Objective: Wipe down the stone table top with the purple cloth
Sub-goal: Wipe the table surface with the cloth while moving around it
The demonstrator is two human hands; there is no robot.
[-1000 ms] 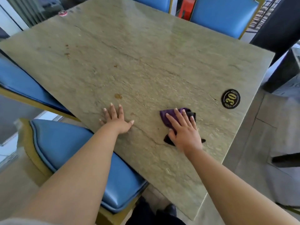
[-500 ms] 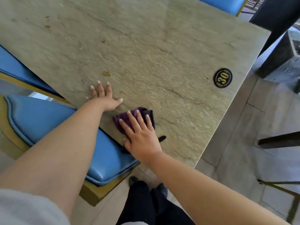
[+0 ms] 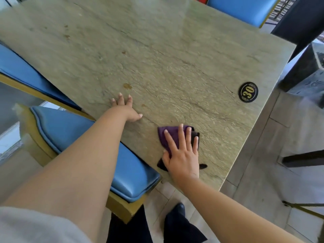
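Since half a second ago the right hand has slid the cloth rightward along the near edge of the table, away from the left hand, so that a stretch of bare stone now lies between the two. Its grip is a flat press: palm down, fingers spread over the purple cloth, holding it against the stone rather than closing round it. Dark parts of the cloth stick out beside the wrist and past the fingertips. The left hand lies open and flat on the table near its left edge, holding nothing. A brown stain sits just beyond its fingers, and smaller spots lie farther up the surface. A black round tag marked 30 sits near the right edge, well apart from the cloth. Blue chairs stand at the left side and another blue chair at the far side. Dark trousers and a shoe show on the tiled floor below.
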